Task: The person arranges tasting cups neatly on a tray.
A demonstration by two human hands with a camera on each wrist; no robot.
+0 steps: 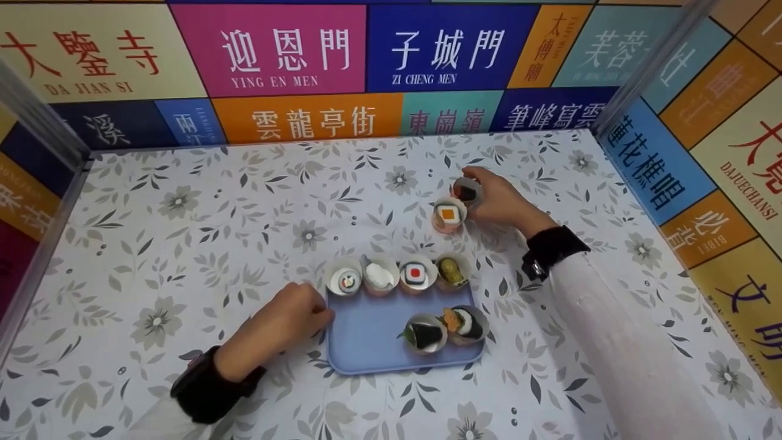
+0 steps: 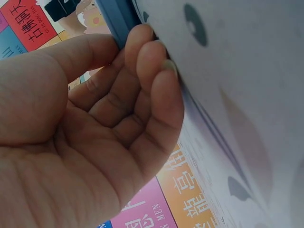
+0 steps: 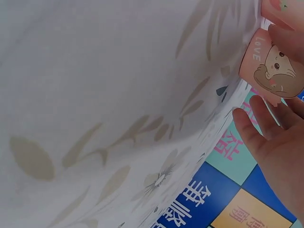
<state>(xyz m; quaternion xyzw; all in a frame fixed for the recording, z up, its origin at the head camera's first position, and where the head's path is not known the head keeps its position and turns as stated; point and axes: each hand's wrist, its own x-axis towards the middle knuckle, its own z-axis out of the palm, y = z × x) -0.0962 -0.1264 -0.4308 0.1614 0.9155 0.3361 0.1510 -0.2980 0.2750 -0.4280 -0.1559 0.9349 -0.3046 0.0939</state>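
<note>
My left hand point(image 1: 284, 321) is at the left side of a blue tray point(image 1: 369, 336). In the left wrist view its thumb and curled fingers pinch the tray's edge point(image 2: 118, 21). Beyond the tray, my right hand point(image 1: 501, 198) holds a small paper cup point(image 1: 467, 190) with a dark and orange-red piece in it. The right wrist view shows that cup as pink with a cartoon face point(image 3: 273, 69), thumb on one side and fingers on the other. Touching or close beside it stands another cup with a white and orange piece point(image 1: 449, 215).
Along the tray's far edge stands a row of cups with toy-like sushi: a round roll point(image 1: 346, 280), a white piece point(image 1: 380, 276), a red-centred square point(image 1: 416, 275) and a green-yellow piece point(image 1: 452, 272). Two seaweed-wrapped pieces point(image 1: 426, 335) sit in cups near right. Printed panels point(image 1: 287, 49) enclose the table.
</note>
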